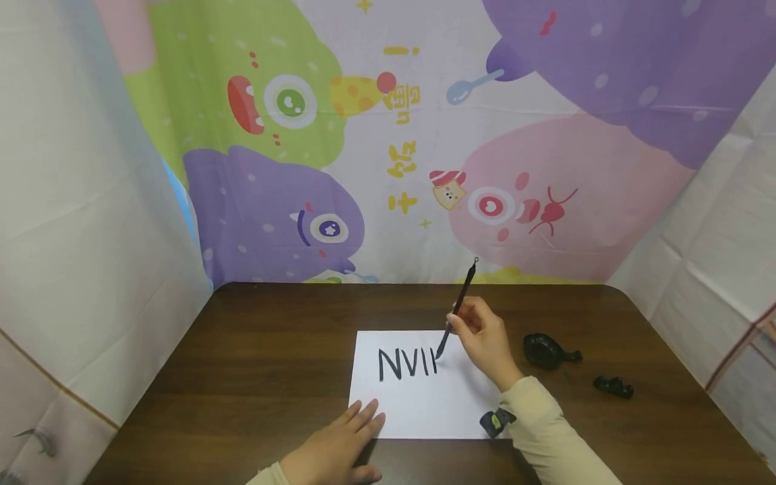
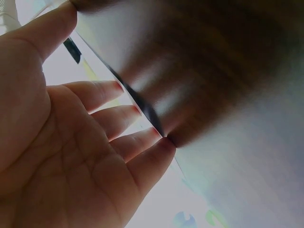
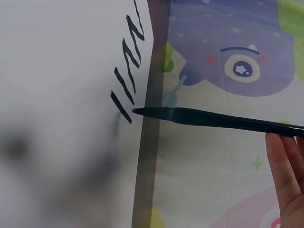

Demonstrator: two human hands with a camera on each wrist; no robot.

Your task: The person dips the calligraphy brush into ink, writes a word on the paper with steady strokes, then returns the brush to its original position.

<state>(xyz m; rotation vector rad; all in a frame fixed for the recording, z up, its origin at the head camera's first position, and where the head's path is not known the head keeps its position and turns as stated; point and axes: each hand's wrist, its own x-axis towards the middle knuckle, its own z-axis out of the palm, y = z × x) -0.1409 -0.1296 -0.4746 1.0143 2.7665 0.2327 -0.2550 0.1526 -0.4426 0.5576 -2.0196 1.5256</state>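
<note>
A sheet of white paper [image 1: 424,411] lies on the brown table, bearing black brushed strokes that read like "NVII" [image 1: 407,362]. My right hand [image 1: 485,337] pinches a dark ink brush [image 1: 463,293] by its handle, which leans with its loop end up. In the right wrist view the pointed tip of the brush [image 3: 156,113] is close beside the latest strokes [image 3: 121,107]; whether it touches the paper I cannot tell. Fingers extended, my left hand [image 1: 336,444] rests at the paper's lower left edge. The left wrist view shows its palm [image 2: 71,142] and spread fingers.
Right of the paper sit a small black dish with a handle [image 1: 543,351] and a black wavy brush rest [image 1: 613,386]. A cartoon-printed curtain [image 1: 418,242] hangs behind the table [image 1: 254,364], with pale cloth at both sides.
</note>
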